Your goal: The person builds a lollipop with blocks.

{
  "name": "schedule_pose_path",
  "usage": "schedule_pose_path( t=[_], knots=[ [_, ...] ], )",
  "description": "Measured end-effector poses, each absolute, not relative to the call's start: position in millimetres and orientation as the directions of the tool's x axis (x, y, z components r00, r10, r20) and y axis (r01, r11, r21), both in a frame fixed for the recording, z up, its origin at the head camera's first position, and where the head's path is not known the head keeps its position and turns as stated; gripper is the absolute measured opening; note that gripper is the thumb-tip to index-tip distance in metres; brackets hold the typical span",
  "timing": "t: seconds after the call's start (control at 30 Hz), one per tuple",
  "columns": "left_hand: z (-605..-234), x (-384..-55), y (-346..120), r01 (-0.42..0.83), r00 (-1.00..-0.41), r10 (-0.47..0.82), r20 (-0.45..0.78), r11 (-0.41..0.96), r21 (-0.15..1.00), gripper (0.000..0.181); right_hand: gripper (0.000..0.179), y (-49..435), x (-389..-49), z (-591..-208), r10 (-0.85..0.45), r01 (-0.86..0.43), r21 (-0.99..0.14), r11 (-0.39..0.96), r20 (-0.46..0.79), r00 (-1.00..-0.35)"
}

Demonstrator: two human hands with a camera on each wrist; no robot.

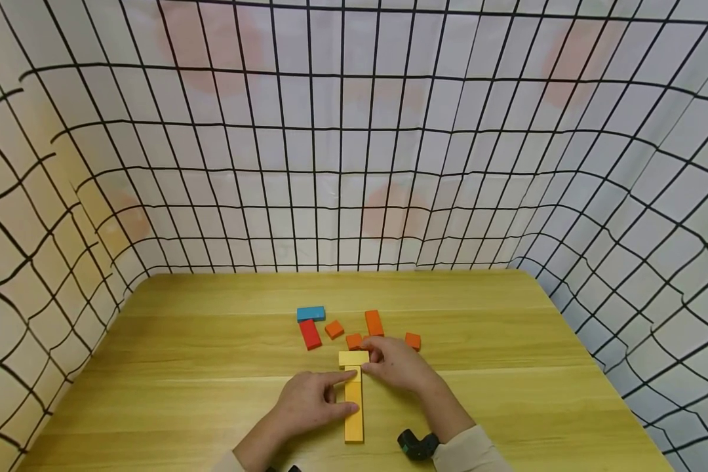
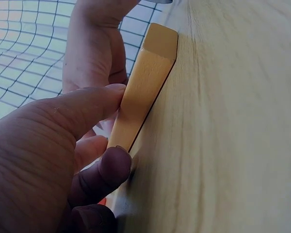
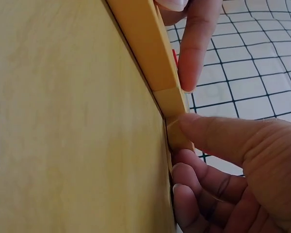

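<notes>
Three yellow wooden blocks make a T on the table in the head view. A long yellow block point(image 1: 354, 429) forms the stem, with a short yellow block point(image 1: 356, 377) at its far end and a crosswise yellow block point(image 1: 351, 358) beyond that. My left hand point(image 1: 308, 403) reaches in from the left, its straight index finger on the short block and its thumb on the long one. From the right, my right hand point(image 1: 400, 365) pinches the right end of the crosswise block between thumb and index finger. The right wrist view shows the thumb point(image 3: 218, 136) against this block.
Beyond the T lie a blue block point(image 1: 311, 314), a red block point(image 1: 310, 334) and several orange blocks point(image 1: 374, 322), one partly behind my right hand. A black device point(image 1: 417, 446) sits beside the right wrist. White walls with black grid netting point(image 1: 354, 151) enclose the wooden table point(image 1: 183, 354).
</notes>
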State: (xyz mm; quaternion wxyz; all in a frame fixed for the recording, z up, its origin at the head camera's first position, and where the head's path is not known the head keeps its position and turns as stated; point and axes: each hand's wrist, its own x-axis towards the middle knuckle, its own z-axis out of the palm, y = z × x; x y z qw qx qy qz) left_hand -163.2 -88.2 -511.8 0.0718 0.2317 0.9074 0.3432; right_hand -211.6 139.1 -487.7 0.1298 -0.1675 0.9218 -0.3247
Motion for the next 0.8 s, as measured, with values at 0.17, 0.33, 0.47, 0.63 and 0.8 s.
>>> schedule_pose_path(
  t=[0.17,0.33,0.47,0.63,0.8],
  knots=[
    [-512.1,-162.9,-88.0,0.369,-0.884,0.466,0.030,0.656,0.658,0.057,0.027,138.9,-212.1,-489.7,-0.401,-0.235,-0.636,0.736,-0.129,-0.907],
    [-511.1,-161.9,-87.7,0.369,-0.885,0.465,0.035,0.652,0.662,0.056,0.026,138.4,-212.9,-490.3,-0.410,-0.256,-0.629,0.735,-0.112,-0.905],
    [-510.5,-161.7,-87.5,0.370,-0.884,0.466,0.038,0.649,0.665,0.056,0.026,138.4,-212.8,-489.6,-0.416,-0.267,-0.624,0.735,-0.104,-0.903],
    [-510.1,-161.8,-87.5,0.371,-0.884,0.466,0.037,0.652,0.661,0.056,0.025,138.0,-212.5,-490.4,-0.417,-0.272,-0.618,0.738,-0.101,-0.903],
    [-511.0,-161.8,-87.3,0.380,-0.882,0.469,0.045,0.651,0.657,0.056,0.025,137.5,-212.0,-489.6,-0.420,-0.272,-0.618,0.737,-0.105,-0.902]
  ],
)
